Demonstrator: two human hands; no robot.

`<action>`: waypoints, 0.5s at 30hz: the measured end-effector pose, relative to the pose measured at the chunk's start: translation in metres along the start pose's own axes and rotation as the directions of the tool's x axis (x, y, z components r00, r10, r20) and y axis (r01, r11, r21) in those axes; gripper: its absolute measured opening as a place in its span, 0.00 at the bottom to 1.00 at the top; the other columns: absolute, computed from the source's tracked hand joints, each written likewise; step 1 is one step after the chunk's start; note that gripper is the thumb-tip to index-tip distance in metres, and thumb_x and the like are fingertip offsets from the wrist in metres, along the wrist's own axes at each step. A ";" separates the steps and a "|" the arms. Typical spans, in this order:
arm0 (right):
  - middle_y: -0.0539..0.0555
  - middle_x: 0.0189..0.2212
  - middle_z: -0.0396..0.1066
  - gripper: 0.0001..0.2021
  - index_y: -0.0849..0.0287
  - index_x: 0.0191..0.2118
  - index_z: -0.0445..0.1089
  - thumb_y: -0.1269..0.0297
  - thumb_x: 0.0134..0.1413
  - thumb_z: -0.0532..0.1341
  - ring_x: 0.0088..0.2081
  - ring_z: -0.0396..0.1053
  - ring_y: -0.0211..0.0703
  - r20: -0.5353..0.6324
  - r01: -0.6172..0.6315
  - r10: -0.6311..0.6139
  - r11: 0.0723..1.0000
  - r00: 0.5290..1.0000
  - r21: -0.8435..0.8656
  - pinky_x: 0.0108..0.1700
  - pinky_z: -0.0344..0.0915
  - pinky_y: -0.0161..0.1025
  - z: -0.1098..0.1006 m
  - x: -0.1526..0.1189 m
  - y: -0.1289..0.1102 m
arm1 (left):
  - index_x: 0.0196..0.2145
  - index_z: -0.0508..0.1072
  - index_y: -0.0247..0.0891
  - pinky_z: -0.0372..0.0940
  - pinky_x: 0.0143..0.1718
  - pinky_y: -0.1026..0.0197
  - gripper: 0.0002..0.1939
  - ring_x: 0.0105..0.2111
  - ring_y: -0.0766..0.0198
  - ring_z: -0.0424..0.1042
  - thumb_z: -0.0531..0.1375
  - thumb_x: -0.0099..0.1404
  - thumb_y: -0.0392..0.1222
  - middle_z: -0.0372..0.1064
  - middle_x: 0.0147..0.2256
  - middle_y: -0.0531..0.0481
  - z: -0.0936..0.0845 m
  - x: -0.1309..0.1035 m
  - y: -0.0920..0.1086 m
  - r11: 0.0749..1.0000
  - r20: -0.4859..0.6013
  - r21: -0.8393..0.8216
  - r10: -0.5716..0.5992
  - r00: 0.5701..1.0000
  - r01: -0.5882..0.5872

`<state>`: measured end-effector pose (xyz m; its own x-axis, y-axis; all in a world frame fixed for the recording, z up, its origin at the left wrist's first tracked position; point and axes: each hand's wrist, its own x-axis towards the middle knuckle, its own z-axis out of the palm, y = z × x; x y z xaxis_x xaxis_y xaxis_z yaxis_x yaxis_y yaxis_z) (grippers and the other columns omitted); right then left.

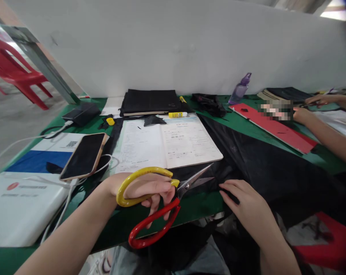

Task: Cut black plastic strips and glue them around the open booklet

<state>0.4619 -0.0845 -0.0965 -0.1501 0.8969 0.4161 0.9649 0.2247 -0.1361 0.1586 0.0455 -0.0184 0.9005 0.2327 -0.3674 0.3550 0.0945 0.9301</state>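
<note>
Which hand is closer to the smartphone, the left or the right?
The left. The left hand, holding the scissors, is to the right of the smartphone, its forearm passing on the near side. The right hand is farther right, beyond the scissors.

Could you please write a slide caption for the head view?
Left hand holding open scissors, right hand by black sheeting, open book beyond.

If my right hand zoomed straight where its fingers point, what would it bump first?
Your right hand would probably meet the scissor blades first, though I can't tell whether it would slip under them.
</note>
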 end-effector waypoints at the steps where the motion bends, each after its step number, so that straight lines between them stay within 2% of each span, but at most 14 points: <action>1: 0.54 0.38 0.75 0.08 0.55 0.42 0.73 0.67 0.60 0.58 0.39 0.73 0.43 0.000 0.006 -0.006 1.000 1.000 0.002 0.40 0.70 0.39 0.000 0.000 0.001 | 0.35 0.69 0.37 0.56 0.23 0.65 0.22 0.24 0.64 0.68 0.48 0.68 0.58 0.75 0.31 0.45 0.000 0.001 0.000 1.000 0.001 0.010 -0.012 1.000 0.012; 5: 0.52 0.35 0.76 0.08 0.55 0.40 0.74 0.69 0.59 0.58 0.37 0.74 0.43 -0.045 -0.003 0.004 1.000 0.999 0.010 0.40 0.70 0.39 0.000 -0.002 0.004 | 0.36 0.70 0.36 0.54 0.21 0.66 0.22 0.24 0.63 0.69 0.51 0.67 0.59 0.74 0.29 0.46 0.001 0.002 -0.001 0.998 0.048 -0.046 -0.027 0.998 0.029; 10: 0.52 0.33 0.76 0.06 0.57 0.40 0.72 0.69 0.57 0.60 0.34 0.73 0.42 -0.156 -0.009 0.009 1.000 0.988 -0.001 0.41 0.69 0.40 -0.004 -0.005 0.005 | 0.35 0.69 0.36 0.52 0.19 0.66 0.22 0.22 0.65 0.69 0.53 0.66 0.61 0.75 0.29 0.46 0.000 0.002 -0.005 0.994 0.076 -0.100 -0.032 0.997 0.039; 15: 0.52 0.33 0.75 0.05 0.57 0.39 0.72 0.71 0.57 0.60 0.36 0.73 0.42 -0.130 0.021 -0.017 0.999 0.991 0.029 0.43 0.68 0.40 -0.015 -0.008 0.009 | 0.33 0.70 0.38 0.51 0.18 0.65 0.18 0.18 0.66 0.68 0.55 0.65 0.57 0.73 0.24 0.48 0.001 0.006 -0.002 0.992 0.115 -0.120 -0.020 0.993 0.034</action>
<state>0.4746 -0.0954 -0.0871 -0.1367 0.8357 0.5319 0.9549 0.2540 -0.1536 0.1640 0.0457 -0.0222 0.9160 0.1179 -0.3835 0.3530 0.2178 0.9099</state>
